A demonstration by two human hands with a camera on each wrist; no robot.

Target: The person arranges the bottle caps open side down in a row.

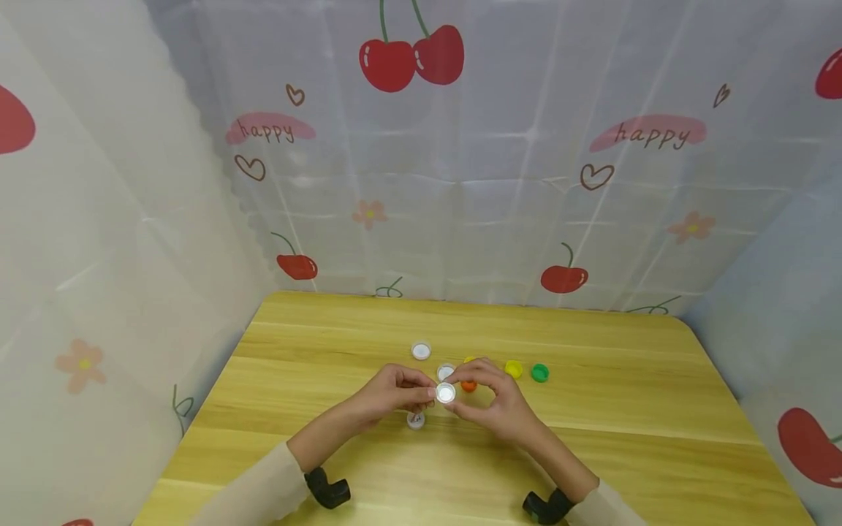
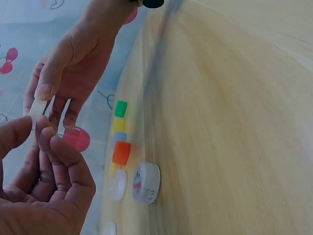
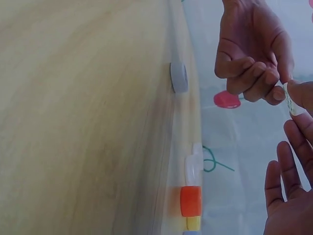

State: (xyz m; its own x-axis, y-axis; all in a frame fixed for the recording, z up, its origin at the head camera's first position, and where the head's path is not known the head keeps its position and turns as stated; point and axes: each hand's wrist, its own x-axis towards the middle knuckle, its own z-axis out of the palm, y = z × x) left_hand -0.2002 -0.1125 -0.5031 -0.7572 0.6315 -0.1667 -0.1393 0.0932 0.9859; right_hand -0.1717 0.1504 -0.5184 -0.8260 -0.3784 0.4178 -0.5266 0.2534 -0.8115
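Observation:
A small white bottle cap [image 1: 445, 393], its hollow side towards the head camera, is held up above the table between both hands. My left hand [image 1: 395, 393] pinches its left edge between thumb and fingertips. From the other side, my right hand [image 1: 498, 403] pinches it by the rim between thumb and forefinger, the other fingers loosely spread in the right wrist view. The held cap [image 2: 37, 108] appears edge-on in the left wrist view, and print shows on the cap [image 3: 292, 101] in the right wrist view. Below the left hand lies a white cap with print [image 1: 415, 421].
Beyond the hands lie two white caps, a farther one [image 1: 421, 351] and a nearer one [image 1: 446, 372]. An orange cap [image 1: 468, 386], a yellow cap [image 1: 513, 370] and a green cap [image 1: 540, 372] lie rightward. Another yellow cap [image 1: 470, 360] is partly hidden. A printed curtain [image 1: 454, 204] stands behind the wooden table [image 1: 316, 321].

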